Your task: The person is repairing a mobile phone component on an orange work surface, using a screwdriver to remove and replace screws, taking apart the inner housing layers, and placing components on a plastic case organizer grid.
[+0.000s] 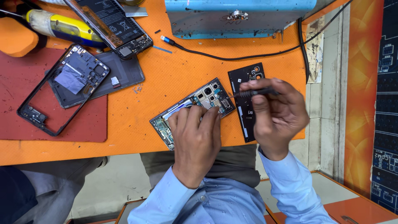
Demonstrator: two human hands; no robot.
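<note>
Now we are pressing our flat, ungripping left hand (195,137) on one opened phone (191,111) at six o'clock, while our right hand (275,114) is pinching one screwdriver (253,93) beside one black back cover (248,99).

Viewpoint: head-worn camera, above the tabletop's (174,74) near edge.
Direction: steeply downward, slightly forward.
Distance: close, at arm's length.
Coverage: tabletop's near edge and right edge; far edge out of frame.
Views: one only.
</note>
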